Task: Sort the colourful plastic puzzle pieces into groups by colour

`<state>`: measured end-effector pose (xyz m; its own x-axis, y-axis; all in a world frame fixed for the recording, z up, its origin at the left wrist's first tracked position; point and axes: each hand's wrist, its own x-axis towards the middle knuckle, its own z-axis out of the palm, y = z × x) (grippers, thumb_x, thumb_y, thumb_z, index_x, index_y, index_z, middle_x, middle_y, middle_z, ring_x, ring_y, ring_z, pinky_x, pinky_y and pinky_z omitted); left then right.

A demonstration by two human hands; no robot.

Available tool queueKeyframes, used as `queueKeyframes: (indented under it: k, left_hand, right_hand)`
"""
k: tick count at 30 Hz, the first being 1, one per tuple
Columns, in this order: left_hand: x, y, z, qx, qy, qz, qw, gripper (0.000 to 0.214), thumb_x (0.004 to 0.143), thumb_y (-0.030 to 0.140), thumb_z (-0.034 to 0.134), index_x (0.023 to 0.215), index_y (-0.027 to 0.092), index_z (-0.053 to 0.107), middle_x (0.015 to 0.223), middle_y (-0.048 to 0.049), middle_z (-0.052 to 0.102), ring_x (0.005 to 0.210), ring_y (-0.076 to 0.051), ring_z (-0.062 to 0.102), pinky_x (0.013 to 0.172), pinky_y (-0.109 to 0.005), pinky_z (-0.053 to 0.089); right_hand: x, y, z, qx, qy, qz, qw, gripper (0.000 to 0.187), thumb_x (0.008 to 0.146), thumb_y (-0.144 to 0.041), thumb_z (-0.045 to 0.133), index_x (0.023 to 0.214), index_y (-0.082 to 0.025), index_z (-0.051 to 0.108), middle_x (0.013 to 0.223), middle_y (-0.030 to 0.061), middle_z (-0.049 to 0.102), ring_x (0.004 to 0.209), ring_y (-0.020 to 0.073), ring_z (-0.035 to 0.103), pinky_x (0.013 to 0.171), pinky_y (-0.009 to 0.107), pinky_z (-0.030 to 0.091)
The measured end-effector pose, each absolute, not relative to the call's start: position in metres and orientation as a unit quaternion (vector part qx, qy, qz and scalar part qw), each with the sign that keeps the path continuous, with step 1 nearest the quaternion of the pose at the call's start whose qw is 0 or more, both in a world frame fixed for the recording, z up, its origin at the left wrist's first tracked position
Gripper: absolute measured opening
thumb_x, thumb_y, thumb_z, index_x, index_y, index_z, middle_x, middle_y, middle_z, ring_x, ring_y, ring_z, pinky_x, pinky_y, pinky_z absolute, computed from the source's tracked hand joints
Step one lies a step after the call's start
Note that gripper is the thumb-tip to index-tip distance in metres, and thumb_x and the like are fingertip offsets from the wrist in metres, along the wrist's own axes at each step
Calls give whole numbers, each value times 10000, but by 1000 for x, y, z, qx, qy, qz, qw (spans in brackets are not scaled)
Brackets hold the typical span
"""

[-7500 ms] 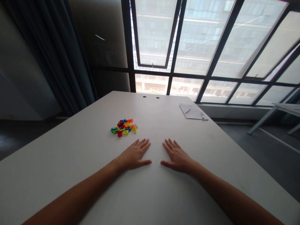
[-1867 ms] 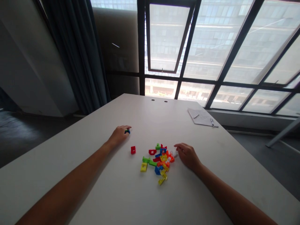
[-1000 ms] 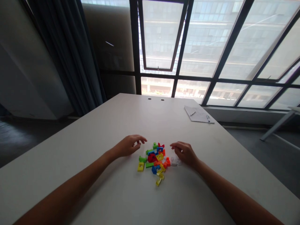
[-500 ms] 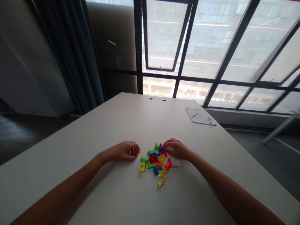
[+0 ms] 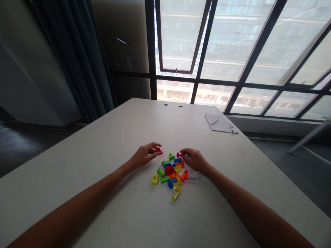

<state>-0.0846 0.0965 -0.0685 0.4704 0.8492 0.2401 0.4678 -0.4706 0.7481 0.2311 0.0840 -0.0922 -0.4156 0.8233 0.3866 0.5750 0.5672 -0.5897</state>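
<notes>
Between the thumb and fingers of my left hand [image 5: 145,154] is a small red plastic block [image 5: 159,151], raised at the far left of the pile. My right hand [image 5: 194,159] pinches another small red piece [image 5: 179,154] at the pile's far right. Below and between the hands lie loose coloured building blocks: a dark red one [image 5: 169,170], a green one [image 5: 171,156], a blue one [image 5: 178,160], a yellow square one [image 5: 155,179] and several others. Clear pieces [image 5: 194,175] rest near my right wrist.
The blocks lie on a white table [image 5: 116,137]. Farther back on the right is a sheet of paper [image 5: 221,123] with pens on it. Large windows [image 5: 227,44] stand beyond the table, with a dark curtain [image 5: 74,51] at left and a metal leg [image 5: 307,137] at right.
My left hand has moved right and away from me, bringing its red block toward the right hand. The right hand now holds a red piece clear of the blue block.
</notes>
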Motion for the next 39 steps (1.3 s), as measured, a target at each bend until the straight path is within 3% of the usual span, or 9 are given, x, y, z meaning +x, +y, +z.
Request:
queueKeyframes:
  k: [5, 11, 15, 18, 23, 28, 31, 35, 39]
  left_hand:
    - [-65, 145, -68, 755, 449, 361, 313, 470, 921, 499, 608, 1271, 187, 624, 1174, -121, 728, 1000, -237, 717, 867, -374, 593]
    - [-33, 212, -71, 765, 519, 312, 221, 317, 919, 350, 635, 1198, 218, 703, 1111, -39, 768, 996, -189, 715, 919, -285, 537]
    - [-19, 238, -84, 754, 557, 295, 185, 275, 912, 322, 633, 1146, 218, 732, 1076, -43, 773, 974, -209, 701, 905, -299, 517]
    - [-12, 248, -93, 739, 586, 294, 153, 276, 911, 376, 626, 1101, 221, 752, 1075, -74, 762, 1028, -265, 662, 931, -359, 493]
    - [-8, 259, -97, 725, 634, 261, 60, 434, 883, 605, 607, 1021, 228, 772, 1134, -134, 715, 1131, -361, 550, 946, -448, 454]
    - [-7, 271, -95, 719, 654, 233, 22, 502, 921, 654, 517, 1054, 233, 756, 1157, -154, 680, 1124, -365, 527, 937, -463, 440]
    - [-11, 275, -97, 722, 650, 232, 48, 581, 944, 689, 445, 1182, 230, 708, 1236, -158, 653, 1172, -360, 517, 981, -456, 426]
    - [-27, 261, -105, 755, 601, 255, 59, 605, 1009, 604, 367, 1359, 151, 566, 1338, -158, 609, 1241, -300, 514, 1102, -413, 367]
    - [-48, 220, -113, 807, 539, 237, 32, 482, 985, 411, 468, 1348, 107, 555, 1364, -167, 592, 1272, -287, 507, 1145, -415, 359]
  right_hand:
    - [231, 84, -95, -439, -812, 179, 342, 270, 901, -212, 604, 1160, -222, 681, 953, 46, 750, 765, 160, 649, 741, 293, 518]
    - [232, 83, -96, -421, -828, 160, 333, 253, 915, -165, 569, 1125, -226, 696, 994, 60, 734, 830, 168, 655, 764, 284, 513]
    - [231, 84, -96, -431, -826, 157, 328, 282, 901, -121, 570, 1135, -225, 689, 975, 51, 736, 824, 169, 652, 784, 295, 513]
    - [230, 85, -97, -436, -824, 152, 329, 271, 889, -115, 593, 1118, -220, 694, 966, 49, 741, 833, 173, 658, 803, 301, 512]
    - [230, 86, -97, -441, -817, 157, 338, 197, 915, -167, 611, 1074, -222, 713, 942, 48, 743, 826, 174, 660, 800, 300, 507]
    - [232, 87, -96, -451, -806, 181, 339, 149, 931, -216, 618, 1014, -238, 740, 898, 30, 741, 779, 165, 645, 755, 286, 498]
    - [233, 88, -96, -457, -803, 191, 332, 172, 925, -201, 608, 1018, -245, 746, 915, 32, 744, 782, 167, 652, 757, 289, 502]
    - [234, 90, -98, -461, -798, 204, 331, 229, 916, -146, 567, 1038, -244, 734, 959, 29, 752, 856, 180, 676, 807, 302, 511]
    - [233, 92, -99, -471, -797, 192, 325, 210, 916, -146, 561, 1034, -230, 713, 944, 38, 742, 858, 188, 667, 804, 311, 509]
